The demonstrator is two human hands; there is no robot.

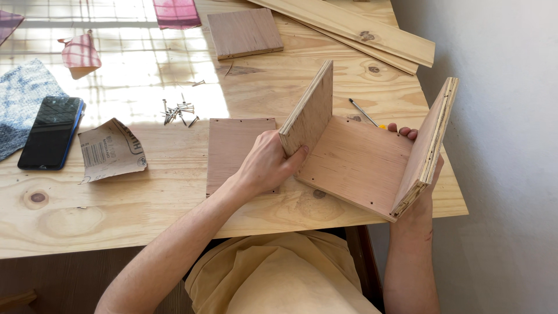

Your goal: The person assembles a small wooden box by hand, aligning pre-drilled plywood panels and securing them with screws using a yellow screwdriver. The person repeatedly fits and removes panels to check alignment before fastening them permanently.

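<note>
While your left hand [268, 164] grips left wall of U-shaped plywood piece [354, 160], right hand [419, 152] clasps right wall from behind; piece tilts above table [116, 203] edge, beside flat panel [232, 152].

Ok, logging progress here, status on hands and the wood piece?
Left hand grips left upright panel. Right hand holds right panel from behind. U-shaped plywood piece held above table. Flat board lies under left hand.
</note>
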